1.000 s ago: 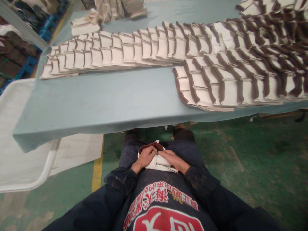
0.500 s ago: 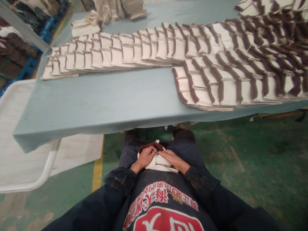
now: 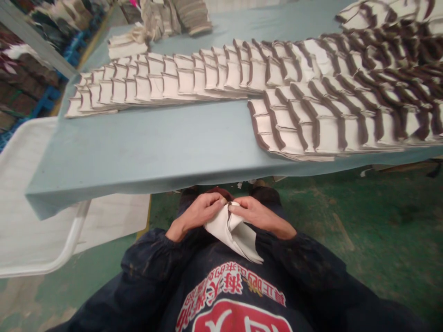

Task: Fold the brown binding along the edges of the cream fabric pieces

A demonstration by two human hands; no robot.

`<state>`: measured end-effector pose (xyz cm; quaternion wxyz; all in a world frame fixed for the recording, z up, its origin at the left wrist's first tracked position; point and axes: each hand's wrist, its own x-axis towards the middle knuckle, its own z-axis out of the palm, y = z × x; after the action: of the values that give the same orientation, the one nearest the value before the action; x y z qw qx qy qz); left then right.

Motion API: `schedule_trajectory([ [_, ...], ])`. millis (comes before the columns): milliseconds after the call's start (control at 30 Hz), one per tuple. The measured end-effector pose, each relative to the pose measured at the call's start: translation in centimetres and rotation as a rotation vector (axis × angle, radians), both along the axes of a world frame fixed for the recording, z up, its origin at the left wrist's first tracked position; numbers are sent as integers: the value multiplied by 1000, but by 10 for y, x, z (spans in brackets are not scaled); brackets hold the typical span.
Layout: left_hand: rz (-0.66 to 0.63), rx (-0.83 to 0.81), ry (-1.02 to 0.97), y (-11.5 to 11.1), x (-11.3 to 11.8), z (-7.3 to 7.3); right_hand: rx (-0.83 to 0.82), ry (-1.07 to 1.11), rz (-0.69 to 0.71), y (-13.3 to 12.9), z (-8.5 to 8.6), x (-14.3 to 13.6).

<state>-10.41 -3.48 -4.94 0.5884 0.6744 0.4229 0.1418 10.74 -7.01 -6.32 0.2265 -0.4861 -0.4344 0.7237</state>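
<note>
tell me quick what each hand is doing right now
Left hand: closed, pinching the top edge of the white fabric piece.
Right hand: closed, gripping the same piece from the other side.

Two hands, one white fabric piece (folded), one blue table, one white tray, three fanned rows of pieces

Dark navy sleeves, red-printed apron.
</note>
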Motion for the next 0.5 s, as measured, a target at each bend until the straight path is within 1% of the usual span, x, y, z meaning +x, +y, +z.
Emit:
schedule_trajectory([
  [67, -19, -16, -34, 4, -3, 28, 50, 2, 39, 7, 29, 6],
  [133, -43, -54, -88, 5, -4, 54, 176, -58, 115, 11, 58, 11],
  [200, -62, -80, -134, 4, -5, 74, 240, -100, 154, 12, 84, 14],
  [267, -83, -96, -169, 1, -4, 90, 265, -109, 185, 10, 103, 15],
  [300, -95, -99, -182, 0, -3, 96, 266, -105, 197, 8, 110, 15],
  [367, -118, -92, -192, -3, -2, 103, 272, -110, 214, 4, 118, 13],
  [500, -151, -65, -196, -7, -2, 105, 339, -199, 243, -3, 120, 10],
])
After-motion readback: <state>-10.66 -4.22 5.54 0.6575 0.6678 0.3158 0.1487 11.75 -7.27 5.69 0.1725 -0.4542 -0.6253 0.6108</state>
